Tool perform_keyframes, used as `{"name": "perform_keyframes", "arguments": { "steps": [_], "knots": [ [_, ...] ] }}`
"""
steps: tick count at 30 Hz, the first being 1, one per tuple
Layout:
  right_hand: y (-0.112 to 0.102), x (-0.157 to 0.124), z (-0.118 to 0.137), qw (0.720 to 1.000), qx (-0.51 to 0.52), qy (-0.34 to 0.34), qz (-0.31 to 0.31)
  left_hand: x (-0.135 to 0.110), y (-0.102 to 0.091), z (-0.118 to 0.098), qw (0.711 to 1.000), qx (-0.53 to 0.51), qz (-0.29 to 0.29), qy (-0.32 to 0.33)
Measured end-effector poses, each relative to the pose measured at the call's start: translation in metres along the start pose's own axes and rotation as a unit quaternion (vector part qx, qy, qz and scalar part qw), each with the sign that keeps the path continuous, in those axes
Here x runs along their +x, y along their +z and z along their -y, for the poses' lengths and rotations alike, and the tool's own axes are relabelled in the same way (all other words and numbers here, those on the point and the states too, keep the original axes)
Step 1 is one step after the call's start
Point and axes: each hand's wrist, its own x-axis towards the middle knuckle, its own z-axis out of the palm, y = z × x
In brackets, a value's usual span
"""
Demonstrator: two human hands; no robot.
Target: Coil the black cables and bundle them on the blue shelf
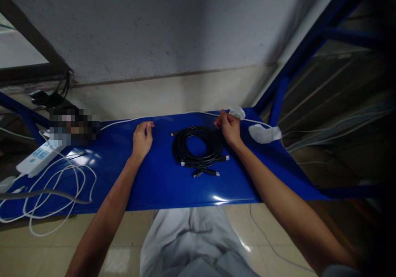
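Note:
A coil of black cables point(198, 148) with several plug ends lies in the middle of the blue shelf point(161, 182). My right hand point(228, 127) rests at the coil's far right edge, its fingers curled and pinched together by the cable; what they grip is hidden. My left hand point(142, 139) lies on the bare blue surface left of the coil, fingers loosely bent and apart, holding nothing.
A white power strip point(38, 157) with tangled white cords point(52, 194) sits at the left end. A white cord point(123, 121) runs along the back edge. Crumpled white cloths point(262, 133) lie at the right. Blue rack posts point(278, 99) rise at the right; a wall stands behind.

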Motion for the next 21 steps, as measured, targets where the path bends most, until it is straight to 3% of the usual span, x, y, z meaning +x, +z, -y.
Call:
{"name": "perform_keyframes", "arguments": {
  "steps": [21],
  "knots": [
    [0.0014,0.0,-0.0046,0.999,-0.033,0.012,0.01,-0.0024,0.0006,-0.0008,0.999,-0.031,-0.027,0.009]
  ]
}}
